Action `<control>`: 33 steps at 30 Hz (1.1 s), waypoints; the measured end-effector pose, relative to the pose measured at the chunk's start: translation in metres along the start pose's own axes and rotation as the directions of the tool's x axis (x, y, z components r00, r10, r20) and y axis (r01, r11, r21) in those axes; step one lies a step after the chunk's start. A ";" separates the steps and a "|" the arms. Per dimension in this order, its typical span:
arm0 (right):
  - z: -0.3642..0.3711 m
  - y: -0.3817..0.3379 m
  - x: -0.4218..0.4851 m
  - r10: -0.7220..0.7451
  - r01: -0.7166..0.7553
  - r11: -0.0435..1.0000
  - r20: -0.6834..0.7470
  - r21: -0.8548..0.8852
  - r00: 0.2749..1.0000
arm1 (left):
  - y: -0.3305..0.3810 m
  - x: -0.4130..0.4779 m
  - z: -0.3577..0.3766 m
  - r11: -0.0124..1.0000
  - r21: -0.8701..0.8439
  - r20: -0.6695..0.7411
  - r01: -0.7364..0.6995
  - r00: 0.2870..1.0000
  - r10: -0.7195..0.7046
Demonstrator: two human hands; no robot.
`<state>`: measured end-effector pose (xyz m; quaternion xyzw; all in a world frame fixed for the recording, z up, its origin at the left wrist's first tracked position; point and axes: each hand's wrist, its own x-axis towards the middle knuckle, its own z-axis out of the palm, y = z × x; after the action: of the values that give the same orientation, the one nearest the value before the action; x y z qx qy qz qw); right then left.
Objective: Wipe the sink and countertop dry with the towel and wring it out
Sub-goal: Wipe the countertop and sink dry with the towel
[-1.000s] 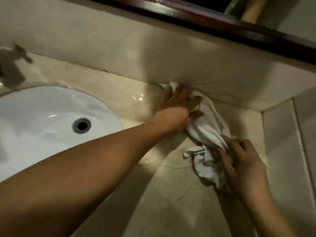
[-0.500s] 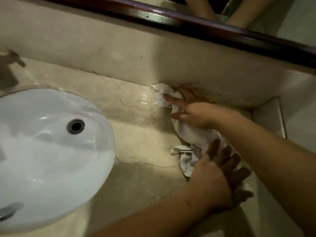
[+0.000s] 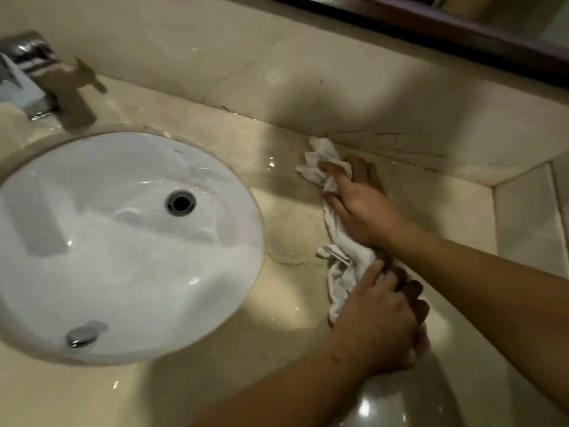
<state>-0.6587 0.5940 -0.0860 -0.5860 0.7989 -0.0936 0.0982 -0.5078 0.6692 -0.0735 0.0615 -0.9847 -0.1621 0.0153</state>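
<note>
where hands (image 3: 360,208) press, towel (image 3: 320,161) lies bunched

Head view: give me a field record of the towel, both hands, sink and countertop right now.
towel: white, bunched in a strip on the countertop, right of the sink
right hand: pressing flat on the towel's far part, near the backsplash
left hand: curled round the towel's near end, gripping it
sink: white basin, no hand on it
countertop: wet glints near the towel
</note>
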 end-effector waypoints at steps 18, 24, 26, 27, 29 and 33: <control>-0.005 -0.065 -0.180 0.574 -0.581 0.803 -0.433 0.130 0.696 | -0.004 -0.176 0.012 0.974 -0.205 -0.073 -0.097 0.994 0.083; 0.003 0.000 -0.251 0.660 -0.745 0.668 -0.461 -0.003 0.593 | 0.059 -0.147 0.038 0.946 -0.277 0.049 0.169 0.986 -0.162; 0.005 0.014 -0.260 0.662 -0.743 0.669 -0.445 -0.015 0.604 | 0.082 -0.140 0.048 0.950 -0.280 0.046 0.138 0.990 -0.130; 0.005 0.021 -0.263 0.642 -0.713 0.701 -0.424 -0.013 0.639 | 0.094 -0.137 0.051 0.951 -0.284 0.045 0.124 0.992 -0.116; 0.007 0.032 -0.268 0.608 -0.639 0.768 -0.373 0.052 0.700 | 0.114 -0.133 0.057 0.952 -0.282 0.042 0.116 0.993 -0.109; 0.013 0.037 -0.265 0.637 -0.591 0.771 -0.325 0.239 0.699 | 0.123 -0.132 0.065 0.960 -0.239 -0.050 0.146 0.985 -0.163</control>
<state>-0.6109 0.8577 -0.0953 -0.2484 0.9444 -0.2156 -0.0021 -0.3948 0.8219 -0.0971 0.1414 -0.9498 -0.2757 0.0440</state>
